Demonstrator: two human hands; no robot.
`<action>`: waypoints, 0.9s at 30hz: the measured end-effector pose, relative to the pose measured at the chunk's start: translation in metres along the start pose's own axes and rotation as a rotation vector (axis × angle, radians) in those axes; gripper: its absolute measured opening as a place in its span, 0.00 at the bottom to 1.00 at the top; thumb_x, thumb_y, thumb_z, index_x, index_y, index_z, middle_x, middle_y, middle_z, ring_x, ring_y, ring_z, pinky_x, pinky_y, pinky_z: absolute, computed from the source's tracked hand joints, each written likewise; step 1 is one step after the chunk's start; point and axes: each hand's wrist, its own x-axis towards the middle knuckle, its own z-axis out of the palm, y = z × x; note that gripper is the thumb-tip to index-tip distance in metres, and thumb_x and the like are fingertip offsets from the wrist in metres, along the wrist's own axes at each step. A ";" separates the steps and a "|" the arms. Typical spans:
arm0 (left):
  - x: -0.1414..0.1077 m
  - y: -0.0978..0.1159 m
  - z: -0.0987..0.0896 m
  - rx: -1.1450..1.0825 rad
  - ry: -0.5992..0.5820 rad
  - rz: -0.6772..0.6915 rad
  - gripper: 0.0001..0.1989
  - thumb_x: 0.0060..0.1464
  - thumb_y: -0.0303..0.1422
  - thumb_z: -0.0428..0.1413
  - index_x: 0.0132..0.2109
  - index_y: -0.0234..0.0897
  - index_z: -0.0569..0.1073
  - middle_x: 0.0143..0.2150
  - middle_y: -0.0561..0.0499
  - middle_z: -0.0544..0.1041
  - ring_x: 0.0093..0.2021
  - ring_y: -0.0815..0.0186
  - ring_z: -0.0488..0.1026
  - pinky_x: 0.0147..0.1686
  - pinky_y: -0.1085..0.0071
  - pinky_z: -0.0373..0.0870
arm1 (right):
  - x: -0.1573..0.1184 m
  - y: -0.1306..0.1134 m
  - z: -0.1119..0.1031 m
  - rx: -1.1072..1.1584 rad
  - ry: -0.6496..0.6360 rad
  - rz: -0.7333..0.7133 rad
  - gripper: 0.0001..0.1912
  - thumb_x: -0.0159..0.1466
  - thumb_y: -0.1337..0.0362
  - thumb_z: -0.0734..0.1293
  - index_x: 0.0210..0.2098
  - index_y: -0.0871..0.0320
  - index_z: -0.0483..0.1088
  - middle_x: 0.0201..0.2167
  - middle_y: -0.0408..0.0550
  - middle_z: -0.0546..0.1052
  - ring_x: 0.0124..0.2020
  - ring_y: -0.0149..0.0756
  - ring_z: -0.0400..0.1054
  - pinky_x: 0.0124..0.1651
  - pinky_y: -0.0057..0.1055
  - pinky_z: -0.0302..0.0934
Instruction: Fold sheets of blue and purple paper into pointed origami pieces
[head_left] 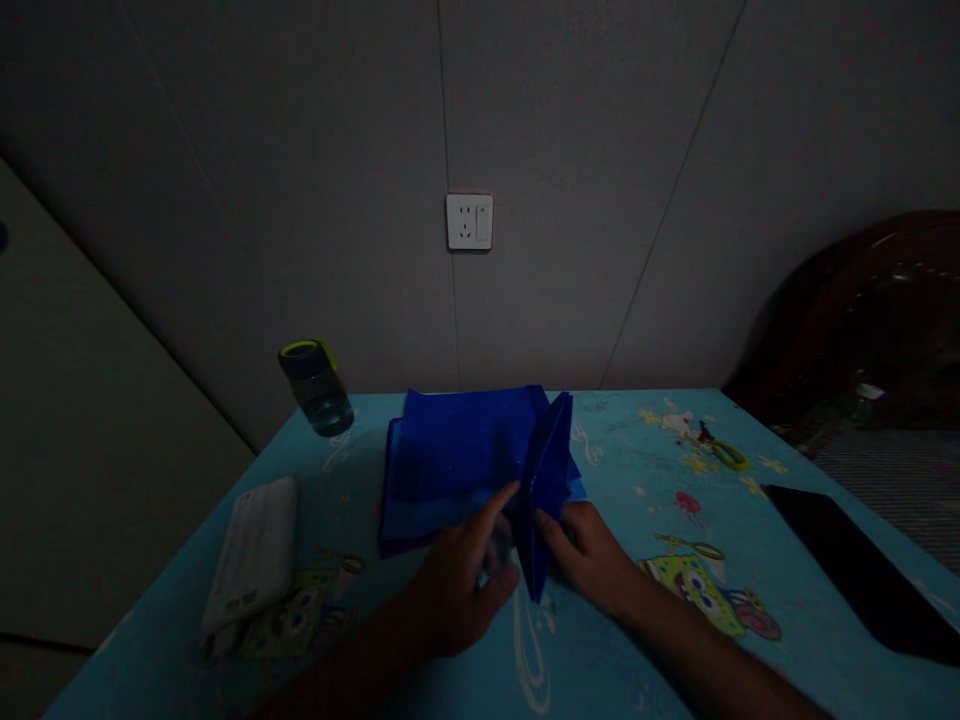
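Observation:
A folded piece of blue paper [547, 470] stands on edge above the table, its pointed end towards me. My right hand [581, 545] grips its lower right side, thumb on the near face. On the other side is my left hand [472, 575], index finger stretched out to the paper's left face and thumb apart; the remaining fingers are dim and partly blurred. Behind both hands lies a stack of blue sheets [457, 450], its right part hidden by the folded paper.
A clear bottle [319, 395] with a yellow-green rim stands at the back left, and a white packet [255, 550] lies nearer. Scissors [726, 455] and a black flat object [862, 570] are on the right. The patterned tablecloth [615, 620] reaches a wall with a socket [469, 222].

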 end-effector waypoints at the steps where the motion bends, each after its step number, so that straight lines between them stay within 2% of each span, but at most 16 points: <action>1: 0.001 -0.001 0.000 -0.032 0.027 -0.046 0.33 0.62 0.44 0.44 0.69 0.37 0.47 0.40 0.47 0.74 0.28 0.66 0.71 0.32 0.66 0.68 | 0.000 -0.001 0.000 -0.067 -0.013 -0.020 0.24 0.70 0.54 0.54 0.24 0.59 0.67 0.18 0.42 0.68 0.20 0.30 0.61 0.26 0.27 0.53; 3: 0.003 0.000 0.001 -0.040 0.067 -0.145 0.34 0.61 0.43 0.47 0.69 0.33 0.48 0.36 0.48 0.74 0.27 0.66 0.70 0.31 0.67 0.67 | -0.002 -0.004 0.001 -0.192 -0.043 -0.052 0.22 0.69 0.58 0.55 0.22 0.59 0.65 0.16 0.41 0.66 0.18 0.28 0.59 0.24 0.27 0.49; 5: 0.006 0.002 0.003 -0.025 0.091 -0.210 0.35 0.57 0.44 0.51 0.66 0.30 0.55 0.33 0.48 0.74 0.28 0.63 0.71 0.31 0.66 0.68 | -0.005 -0.008 0.003 -0.265 -0.084 -0.096 0.19 0.67 0.60 0.56 0.22 0.59 0.66 0.16 0.41 0.66 0.17 0.27 0.59 0.24 0.27 0.47; 8: 0.008 0.005 0.007 -0.032 0.131 -0.271 0.25 0.51 0.43 0.58 0.52 0.32 0.70 0.34 0.46 0.76 0.34 0.58 0.74 0.37 0.62 0.71 | -0.009 -0.014 0.007 -0.316 -0.132 -0.184 0.15 0.64 0.62 0.59 0.22 0.58 0.66 0.16 0.41 0.68 0.17 0.28 0.59 0.24 0.27 0.45; 10: 0.008 0.005 0.010 -0.058 0.149 -0.305 0.18 0.49 0.42 0.60 0.44 0.36 0.73 0.35 0.47 0.78 0.36 0.58 0.75 0.41 0.62 0.72 | -0.012 -0.018 0.009 -0.325 -0.165 -0.239 0.13 0.62 0.64 0.60 0.21 0.58 0.65 0.16 0.41 0.68 0.18 0.28 0.60 0.25 0.28 0.46; 13: 0.007 0.005 0.011 -0.084 0.166 -0.362 0.14 0.52 0.43 0.57 0.41 0.37 0.73 0.35 0.47 0.78 0.37 0.58 0.75 0.42 0.62 0.72 | -0.014 -0.023 0.010 -0.271 -0.185 -0.264 0.13 0.63 0.66 0.59 0.22 0.58 0.65 0.17 0.41 0.69 0.18 0.28 0.61 0.25 0.27 0.47; 16: 0.007 0.009 0.007 -0.113 0.195 -0.388 0.14 0.56 0.43 0.54 0.41 0.37 0.74 0.36 0.46 0.79 0.38 0.58 0.76 0.42 0.63 0.73 | -0.013 -0.024 0.007 -0.205 -0.165 -0.217 0.16 0.67 0.65 0.56 0.24 0.58 0.66 0.18 0.41 0.69 0.18 0.28 0.61 0.25 0.27 0.49; 19: 0.008 0.015 0.001 -0.166 0.206 -0.331 0.16 0.57 0.41 0.52 0.47 0.37 0.74 0.42 0.46 0.80 0.42 0.59 0.76 0.45 0.64 0.72 | -0.010 -0.024 0.005 -0.173 -0.079 -0.096 0.17 0.68 0.62 0.55 0.27 0.58 0.67 0.19 0.42 0.71 0.20 0.30 0.64 0.27 0.27 0.52; 23: 0.007 0.016 -0.001 -0.152 0.112 -0.237 0.19 0.57 0.39 0.53 0.53 0.38 0.71 0.45 0.46 0.80 0.43 0.58 0.76 0.46 0.63 0.72 | -0.007 -0.024 0.003 -0.116 0.010 0.067 0.15 0.68 0.58 0.56 0.31 0.57 0.68 0.20 0.41 0.71 0.20 0.32 0.66 0.26 0.27 0.55; 27: 0.005 0.013 0.002 -0.124 0.080 -0.175 0.21 0.57 0.38 0.52 0.56 0.38 0.68 0.50 0.44 0.77 0.49 0.56 0.74 0.52 0.60 0.69 | -0.007 -0.025 0.001 -0.050 -0.014 0.057 0.16 0.69 0.59 0.54 0.32 0.57 0.69 0.23 0.44 0.74 0.22 0.33 0.68 0.28 0.28 0.58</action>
